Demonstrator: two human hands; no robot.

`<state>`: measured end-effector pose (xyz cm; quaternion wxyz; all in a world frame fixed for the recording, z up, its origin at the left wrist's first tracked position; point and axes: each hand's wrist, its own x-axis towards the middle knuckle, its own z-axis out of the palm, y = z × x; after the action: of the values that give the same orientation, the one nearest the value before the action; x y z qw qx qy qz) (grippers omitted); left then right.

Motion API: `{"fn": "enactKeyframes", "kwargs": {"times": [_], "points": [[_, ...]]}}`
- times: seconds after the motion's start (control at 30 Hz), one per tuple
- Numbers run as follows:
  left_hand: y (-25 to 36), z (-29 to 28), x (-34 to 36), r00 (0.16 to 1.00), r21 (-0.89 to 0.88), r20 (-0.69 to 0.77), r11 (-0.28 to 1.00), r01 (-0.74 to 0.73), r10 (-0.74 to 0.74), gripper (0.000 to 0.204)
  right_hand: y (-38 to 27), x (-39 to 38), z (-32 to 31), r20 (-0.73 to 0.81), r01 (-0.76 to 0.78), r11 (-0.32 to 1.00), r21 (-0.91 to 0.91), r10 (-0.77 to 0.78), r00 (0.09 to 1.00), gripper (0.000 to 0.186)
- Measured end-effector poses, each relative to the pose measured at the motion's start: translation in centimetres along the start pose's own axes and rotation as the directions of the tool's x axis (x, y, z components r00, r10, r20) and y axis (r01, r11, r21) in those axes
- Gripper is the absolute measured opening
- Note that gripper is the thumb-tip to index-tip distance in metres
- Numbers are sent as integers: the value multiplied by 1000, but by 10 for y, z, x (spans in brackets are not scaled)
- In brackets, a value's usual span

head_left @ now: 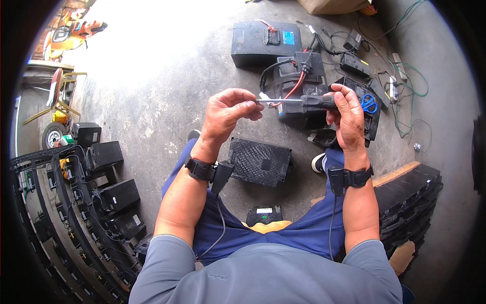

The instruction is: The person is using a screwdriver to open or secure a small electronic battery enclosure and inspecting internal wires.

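Observation:
I hold a screwdriver (316, 101) level in front of me. My left hand (231, 110) pinches the end of its metal shaft, and my right hand (346, 115) grips the black handle. Beyond it sits a black battery box (298, 114) with red and black cables and a white connector. A second black box (248, 44) with a handle and blue label stands behind. Blue-handled scissors (369, 103) lie on black casing to the right. A textured black plastic block (255, 159) lies on the floor between my feet.
Left are metal racks (35, 192) with several black boxes (119, 195), a chair (58, 88), a wheel (53, 137) and an orange scooter (68, 38). Right are stacked black cases (405, 197) along the wall. Chargers (354, 65), power strips (393, 88) and loose cables occupy the floor at the back right.

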<state>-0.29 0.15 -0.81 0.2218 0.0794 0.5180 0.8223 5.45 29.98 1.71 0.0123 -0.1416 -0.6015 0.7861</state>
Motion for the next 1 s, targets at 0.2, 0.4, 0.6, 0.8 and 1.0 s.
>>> {"fn": "enactKeyframes", "kwargs": {"times": [0.2, 0.4, 0.6, 0.8, 1.0], "points": [[0, 1, 0, 1000, 0, -3, 1000, -1, 1, 15, -3, -3, 12, -48, 102, 994, 29, -101, 994, 32], [1, 2, 0, 1000, 15, -8, 1000, 1, 0, 15, -3, -2, 4, -42, -11, 999, -52, 9, 999, 37], [1, 4, 0, 1000, 24, -16, 1000, 4, -4, 19, -2, -3, 4, -26, 89, 995, -40, -90, 996, 41], [2, 5, 1, 999, 20, -38, 1000, -8, 8, 20, -1, -2, 3, -5, 107, 993, -42, -108, 994, 47], [2, 8, 1, 998, 22, -57, 1000, -9, 10, 21, -1, -3, 6, 2, 123, 992, -33, -123, 992, 47]]}}
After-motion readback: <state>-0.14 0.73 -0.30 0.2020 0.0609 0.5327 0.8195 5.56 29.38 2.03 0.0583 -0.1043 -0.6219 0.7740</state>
